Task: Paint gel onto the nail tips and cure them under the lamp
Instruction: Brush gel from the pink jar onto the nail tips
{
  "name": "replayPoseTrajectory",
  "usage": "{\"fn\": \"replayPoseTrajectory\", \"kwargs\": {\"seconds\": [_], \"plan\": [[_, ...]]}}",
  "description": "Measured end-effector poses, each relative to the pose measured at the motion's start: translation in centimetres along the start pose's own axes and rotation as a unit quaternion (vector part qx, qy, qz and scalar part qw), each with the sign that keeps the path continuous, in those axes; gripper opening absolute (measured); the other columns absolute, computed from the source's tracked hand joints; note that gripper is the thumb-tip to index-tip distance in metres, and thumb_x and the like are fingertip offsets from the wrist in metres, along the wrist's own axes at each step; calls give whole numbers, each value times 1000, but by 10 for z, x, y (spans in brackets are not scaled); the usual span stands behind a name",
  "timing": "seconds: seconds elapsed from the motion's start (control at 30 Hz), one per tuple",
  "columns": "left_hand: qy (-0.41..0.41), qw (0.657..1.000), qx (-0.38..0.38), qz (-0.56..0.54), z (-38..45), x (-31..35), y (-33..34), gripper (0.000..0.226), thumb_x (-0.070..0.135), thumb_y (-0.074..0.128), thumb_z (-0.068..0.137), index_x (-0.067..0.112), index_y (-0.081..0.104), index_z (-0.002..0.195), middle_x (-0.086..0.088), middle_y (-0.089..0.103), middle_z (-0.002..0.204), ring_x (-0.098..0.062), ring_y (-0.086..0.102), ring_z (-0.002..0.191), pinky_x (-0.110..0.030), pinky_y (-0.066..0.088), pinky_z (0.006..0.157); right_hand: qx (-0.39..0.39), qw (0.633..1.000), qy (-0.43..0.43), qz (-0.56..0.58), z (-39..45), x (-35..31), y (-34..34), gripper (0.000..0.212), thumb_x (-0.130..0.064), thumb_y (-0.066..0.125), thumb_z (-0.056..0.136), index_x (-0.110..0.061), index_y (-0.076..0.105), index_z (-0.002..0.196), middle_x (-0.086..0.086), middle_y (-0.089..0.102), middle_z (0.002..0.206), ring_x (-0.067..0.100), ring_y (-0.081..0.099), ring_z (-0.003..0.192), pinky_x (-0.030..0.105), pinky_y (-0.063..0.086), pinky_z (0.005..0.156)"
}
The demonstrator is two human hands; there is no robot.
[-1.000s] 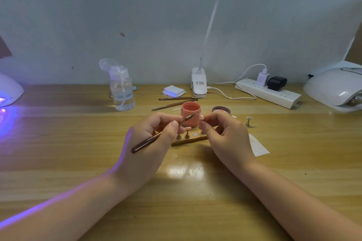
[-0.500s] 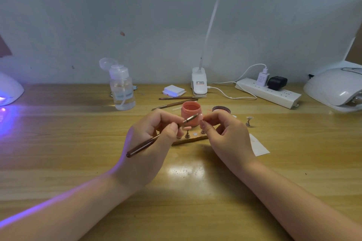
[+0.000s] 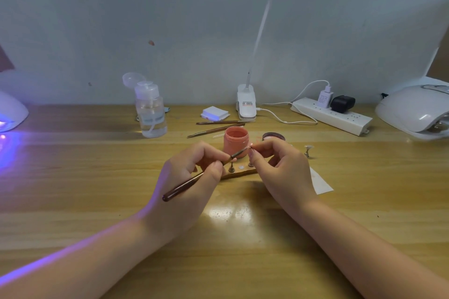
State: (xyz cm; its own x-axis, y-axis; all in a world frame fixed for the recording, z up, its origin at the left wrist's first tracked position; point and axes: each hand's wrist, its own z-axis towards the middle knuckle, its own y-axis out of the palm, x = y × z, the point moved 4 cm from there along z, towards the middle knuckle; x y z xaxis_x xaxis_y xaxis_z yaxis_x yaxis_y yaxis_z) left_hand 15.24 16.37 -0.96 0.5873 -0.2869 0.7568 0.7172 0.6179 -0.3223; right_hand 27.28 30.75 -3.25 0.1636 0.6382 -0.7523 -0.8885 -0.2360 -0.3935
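My left hand [image 3: 187, 187] grips a brown-handled brush [image 3: 194, 181] like a pen, bristles pointing up and right. Its tip meets a small nail tip [image 3: 251, 145] that my right hand [image 3: 281, 172] pinches between thumb and forefinger. Just behind the two hands stands an open coral gel jar [image 3: 235, 142], its dark lid [image 3: 273, 136] lying to the right. Below the fingers a wooden holder strip [image 3: 239, 173] carries small metal stands, one with a pale nail tip [image 3: 241, 167]. A purple-lit curing lamp [image 3: 11, 111] glows at the far left edge.
A second white lamp [image 3: 413, 111] sits at the right. Along the back: a pump bottle [image 3: 151, 110], a white pad stack [image 3: 215, 113], a desk-lamp clip base [image 3: 246, 104], a power strip [image 3: 332, 115]. Two spare brushes [image 3: 216, 126], a loose stand [image 3: 308, 150] and a paper slip [image 3: 320, 183] lie nearby.
The brush handle has dipped lower and its tip has moved right from over the jar onto the nail tip in my right hand. The right hand has barely shifted.
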Motion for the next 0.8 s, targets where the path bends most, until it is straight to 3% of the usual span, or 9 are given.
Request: {"fn": "replayPoseTrajectory", "kwargs": {"seconds": [0.13, 0.3, 0.43, 0.57, 0.63, 0.73, 0.8], "plan": [[18, 1000, -4, 8, 0, 3, 1, 17, 33, 55, 87, 28, 67, 98, 12, 71, 89, -14, 64, 85, -15, 45, 73, 1, 1000, -5, 10, 0, -2, 0, 3, -22, 69, 86, -24, 71, 84, -11, 68, 72, 17, 59, 61, 42, 51, 62], [23, 1000, 13, -11, 0, 4, -1, 20, 35, 51, 82, 25, 67, 90, 10, 69, 78, -7, 63, 77, -12, 44, 70, -1, 1000, 5, 9, -1, -1, 0, 4, -23, 69, 87, -27, 69, 86, -12, 68, 73, 15, 61, 64, 44, 52, 64], [15, 1000, 13, -6, 1, 4, 1, 15, 28, 58, 88, 26, 68, 98, 13, 71, 86, -6, 63, 80, -8, 43, 68, 0, 1000, 7, 8, 0, -1, 0, 5, -23, 69, 87, -27, 69, 86, -13, 68, 74, 15, 62, 65, 44, 52, 64], [-1, 1000, 19, -6, 1, 0, 0, 18, 35, 54, 80, 26, 69, 86, 9, 70, 75, -4, 63, 72, -8, 42, 64, 9, 999, 30, 33, 0, 0, -1, 6, -21, 69, 87, -27, 68, 86, -8, 70, 74, 11, 64, 69, 43, 54, 66], [-19, 998, 50, -42, 2, -3, -4, 14, 30, 54, 80, 26, 67, 83, 9, 69, 72, -4, 61, 68, -13, 44, 61, 29, 995, 59, 70, 2, 3, -4, 7, -20, 69, 87, -26, 66, 86, -4, 71, 75, 13, 66, 71, 45, 55, 67], [-58, 990, 101, -83, 5, -12, -9, 15, 23, 53, 84, 22, 67, 87, 5, 70, 74, -26, 58, 68, -34, 48, 62, 37, 994, 53, 84, 2, 1, -6, 5, -19, 69, 87, -24, 67, 87, -5, 70, 76, 16, 65, 69, 47, 55, 66], [-81, 985, 123, -93, 7, -18, -11, 18, 26, 51, 83, 20, 68, 88, 4, 70, 74, -16, 59, 68, -24, 49, 62, 34, 997, 15, 70, 0, -5, -6, 8, -18, 69, 87, -26, 66, 87, -8, 68, 71, 15, 61, 62, 47, 55, 63]]}}
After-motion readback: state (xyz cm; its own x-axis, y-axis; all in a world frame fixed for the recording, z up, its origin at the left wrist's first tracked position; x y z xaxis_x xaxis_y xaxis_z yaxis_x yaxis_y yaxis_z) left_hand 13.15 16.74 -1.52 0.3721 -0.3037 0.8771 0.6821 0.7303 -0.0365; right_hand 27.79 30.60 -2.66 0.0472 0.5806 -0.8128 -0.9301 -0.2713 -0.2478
